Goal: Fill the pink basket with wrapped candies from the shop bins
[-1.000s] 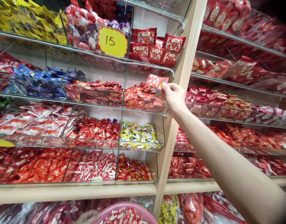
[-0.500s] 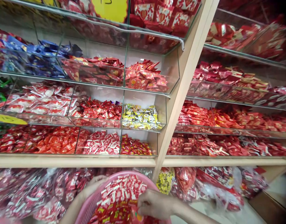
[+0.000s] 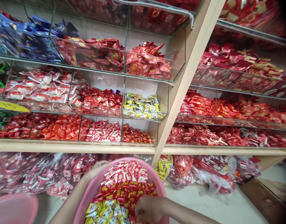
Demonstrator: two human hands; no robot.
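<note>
Now work shifts from shelf [image 3: 75, 147] to basket [image 3: 160, 183], right hand [image 3: 149, 209] curled inside, contents undetermined, left hand [image 3: 96, 170] holding left rim [image 3: 89, 188].

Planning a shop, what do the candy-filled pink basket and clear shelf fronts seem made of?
The pink basket looks like plastic with a slight sheen, from its even color and perforated wall. The clear shelf fronts seem glossy glass or acrylic, from their see-through panes and reflections.
</note>
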